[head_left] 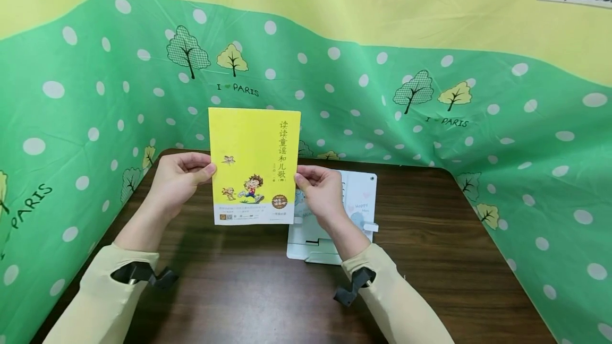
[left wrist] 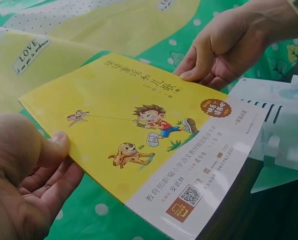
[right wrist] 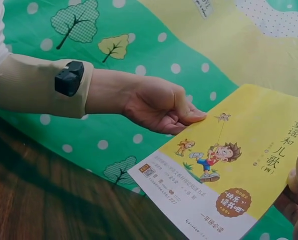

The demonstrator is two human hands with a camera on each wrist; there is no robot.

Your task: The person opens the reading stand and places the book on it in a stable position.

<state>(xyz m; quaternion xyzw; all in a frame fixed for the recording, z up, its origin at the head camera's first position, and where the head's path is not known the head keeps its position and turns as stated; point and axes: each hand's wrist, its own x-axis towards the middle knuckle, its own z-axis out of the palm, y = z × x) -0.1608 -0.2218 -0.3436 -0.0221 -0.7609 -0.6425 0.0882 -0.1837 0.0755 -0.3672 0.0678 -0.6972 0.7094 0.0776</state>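
A thin yellow children's book [head_left: 248, 142] with a white bottom band is held upright above the table, its front cover facing the head camera. My left hand [head_left: 179, 179] pinches its left edge, thumb on the cover and fingers behind. On the opposite edge, my right hand [head_left: 321, 192] pinches it the same way. The cover shows a running cartoon boy, a dog and a kite, also plain in the left wrist view, where the book [left wrist: 114, 110] looks tilted. Behind my right hand stands a pale blue-white book stand [head_left: 298, 248], partly hidden by that hand and the book.
The dark wood table [head_left: 229, 291] spreads beneath both arms. A green and yellow cloth [head_left: 325, 89] with dots and trees hangs around its back and sides. Small clips [head_left: 370, 227] stick out from the stand. A black device [head_left: 138, 274] is strapped at each wrist.
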